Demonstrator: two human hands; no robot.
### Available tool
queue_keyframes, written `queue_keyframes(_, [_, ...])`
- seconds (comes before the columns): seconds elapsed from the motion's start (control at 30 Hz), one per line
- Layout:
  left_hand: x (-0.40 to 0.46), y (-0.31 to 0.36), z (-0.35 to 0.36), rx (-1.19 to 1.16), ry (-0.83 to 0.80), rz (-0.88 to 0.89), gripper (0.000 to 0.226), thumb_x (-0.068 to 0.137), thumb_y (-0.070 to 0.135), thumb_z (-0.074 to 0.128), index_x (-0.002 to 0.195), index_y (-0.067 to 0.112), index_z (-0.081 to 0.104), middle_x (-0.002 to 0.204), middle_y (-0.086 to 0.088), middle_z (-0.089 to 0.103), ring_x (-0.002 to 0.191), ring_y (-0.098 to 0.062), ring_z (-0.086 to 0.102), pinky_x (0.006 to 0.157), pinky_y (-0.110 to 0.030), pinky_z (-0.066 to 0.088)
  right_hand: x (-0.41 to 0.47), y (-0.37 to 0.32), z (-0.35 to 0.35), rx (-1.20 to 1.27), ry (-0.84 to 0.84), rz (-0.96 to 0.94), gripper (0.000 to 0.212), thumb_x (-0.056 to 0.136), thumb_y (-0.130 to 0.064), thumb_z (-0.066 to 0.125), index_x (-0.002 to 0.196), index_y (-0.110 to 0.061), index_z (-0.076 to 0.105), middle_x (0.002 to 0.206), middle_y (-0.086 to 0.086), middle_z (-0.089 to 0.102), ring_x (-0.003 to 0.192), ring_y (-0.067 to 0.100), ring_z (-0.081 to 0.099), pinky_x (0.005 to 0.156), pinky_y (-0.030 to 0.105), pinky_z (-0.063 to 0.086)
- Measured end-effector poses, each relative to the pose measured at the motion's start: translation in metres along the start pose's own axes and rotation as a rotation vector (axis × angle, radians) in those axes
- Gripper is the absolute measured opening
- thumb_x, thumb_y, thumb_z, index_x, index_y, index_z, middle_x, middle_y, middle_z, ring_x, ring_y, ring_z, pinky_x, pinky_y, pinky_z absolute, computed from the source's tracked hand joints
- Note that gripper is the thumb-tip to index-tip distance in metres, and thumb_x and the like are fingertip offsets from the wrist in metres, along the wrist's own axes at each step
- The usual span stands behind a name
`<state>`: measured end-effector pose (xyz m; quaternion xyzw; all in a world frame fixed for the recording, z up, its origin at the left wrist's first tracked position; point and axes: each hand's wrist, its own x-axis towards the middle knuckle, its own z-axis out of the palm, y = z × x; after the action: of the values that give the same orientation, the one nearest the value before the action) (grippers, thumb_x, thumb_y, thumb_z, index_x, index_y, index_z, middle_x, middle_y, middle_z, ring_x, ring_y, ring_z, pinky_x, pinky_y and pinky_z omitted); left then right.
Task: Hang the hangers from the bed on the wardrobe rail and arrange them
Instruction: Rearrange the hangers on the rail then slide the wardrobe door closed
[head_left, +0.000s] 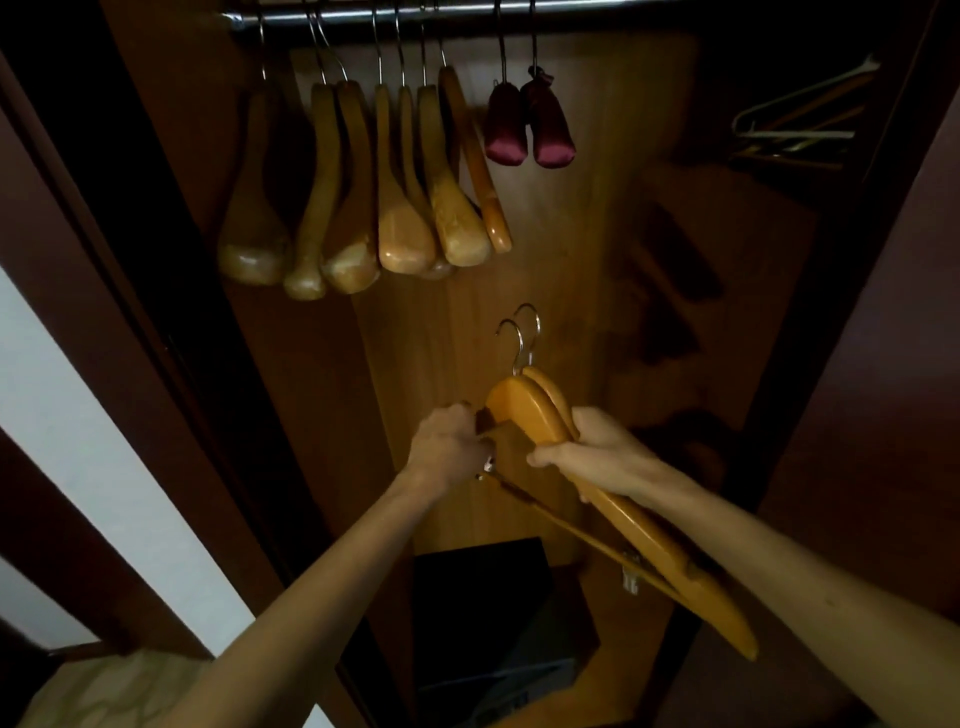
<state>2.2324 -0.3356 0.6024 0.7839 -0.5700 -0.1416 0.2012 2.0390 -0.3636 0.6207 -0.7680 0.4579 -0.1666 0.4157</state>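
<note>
Both hands closed on two stacked wooden hangers (535, 410), below the rail (571, 8): left hand (449, 447) at one end, right hand (597, 457) mid-arm. Split them, hook singly right of hung hangers (363, 182).

Across the top of my frame runs the wardrobe rail (363, 13), a shiny metal bar. From it, upper centre-left, I count seven wooden hangers (405, 182) on wire hooks, packed close and partly overlapping, their broad ends pointing down toward me. Just right of them, near upper centre, two padded maroon hangers (527, 124) hang side by side, touching. At bottom centre, on the wardrobe floor (571, 582), I see a dark box (488, 613); its details are too dim to tell
</note>
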Motion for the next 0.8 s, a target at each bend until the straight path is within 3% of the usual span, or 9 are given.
queue_keyframes(0.03, [-0.005,0.009,-0.003,-0.119,-0.07,-0.038,0.014,0.092,0.024,0.065,0.099,0.012,0.067,0.093,-0.001,0.068,0.081,-0.015,0.066,0.066,-0.026,0.054,0.0,0.0,0.0,-0.005,0.032,-0.012,0.024,0.081,-0.034,0.076,0.089,-0.019,0.059,0.081,0.002,0.062,0.066,0.017,0.067,0.057,0.029,0.057])
queue_keyframes(0.1, [-0.015,0.024,-0.008,-0.285,-0.101,-0.032,0.025,0.097,0.033,0.056,0.092,0.012,0.071,0.087,-0.002,0.073,0.08,-0.015,0.07,0.075,-0.034,0.06,0.0,-0.001,-0.003,-0.024,0.088,-0.041,0.021,0.082,-0.027,0.075,0.078,-0.019,0.056,0.068,-0.001,0.056,0.054,0.012,0.061,0.052,0.025,0.052])
queue_keyframes(0.2, [-0.026,0.045,-0.018,-0.368,-0.1,-0.032,0.037,0.1,0.044,0.047,0.093,0.015,0.069,0.088,-0.004,0.075,0.082,-0.017,0.073,0.083,-0.041,0.061,0.003,0.002,-0.009,-0.041,0.15,-0.011,0.017,0.085,-0.024,0.072,0.079,-0.017,0.058,0.066,-0.001,0.056,0.054,0.013,0.061,0.056,0.03,0.058])
queue_keyframes(0.37, [-0.026,0.074,-0.025,-0.63,-0.32,-0.131,0.059,0.089,0.066,0.055,0.118,0.015,0.064,0.104,-0.005,0.075,0.087,-0.015,0.074,0.063,-0.025,0.06,0.004,-0.011,-0.014,-0.105,0.22,-0.063,0.009,0.087,-0.02,0.066,0.08,-0.015,0.064,0.064,0.001,0.063,0.057,0.017,0.065,0.057,0.034,0.059])
queue_keyframes(0.53, [-0.018,0.093,-0.024,-0.918,-0.185,-0.143,0.041,0.078,0.057,0.076,0.096,0.02,0.073,0.094,0.002,0.074,0.093,-0.014,0.068,0.083,-0.031,0.054,-0.001,-0.035,-0.025,-0.266,0.28,-0.18,0.013,0.087,-0.02,0.066,0.077,-0.024,0.058,0.063,-0.003,0.063,0.057,0.011,0.064,0.052,0.024,0.052])
queue_keyframes(0.6, [-0.012,0.097,-0.03,-1.013,-0.157,-0.18,0.052,0.073,0.052,0.083,0.107,0.015,0.069,0.102,-0.002,0.074,0.093,-0.017,0.068,0.084,-0.032,0.056,-0.005,-0.043,-0.035,-0.324,0.234,-0.247,0.014,0.087,-0.026,0.068,0.076,-0.028,0.06,0.062,-0.006,0.061,0.058,0.01,0.062,0.053,0.022,0.047])
queue_keyframes(0.7, [-0.005,0.104,-0.042,-1.085,-0.176,-0.201,0.075,0.065,0.05,0.088,0.124,0.012,0.061,0.112,-0.007,0.072,0.101,-0.022,0.069,0.083,-0.035,0.059,-0.011,-0.057,-0.054,-0.368,0.157,-0.258,0.02,0.087,-0.038,0.07,0.071,-0.026,0.066,0.06,-0.001,0.065,0.056,0.011,0.065,0.055,0.026,0.051])
queue_keyframes(0.8, [0.0,0.107,-0.047,-1.075,-0.155,-0.195,0.068,0.066,0.051,0.087,0.117,0.011,0.066,0.11,-0.008,0.072,0.102,-0.023,0.067,0.094,-0.041,0.056,-0.02,-0.071,-0.079,-0.444,0.198,-0.236,0.032,0.082,-0.05,0.075,0.066,-0.024,0.064,0.051,-0.007,0.064,0.044,0.003,0.062,0.048,0.018,0.046])
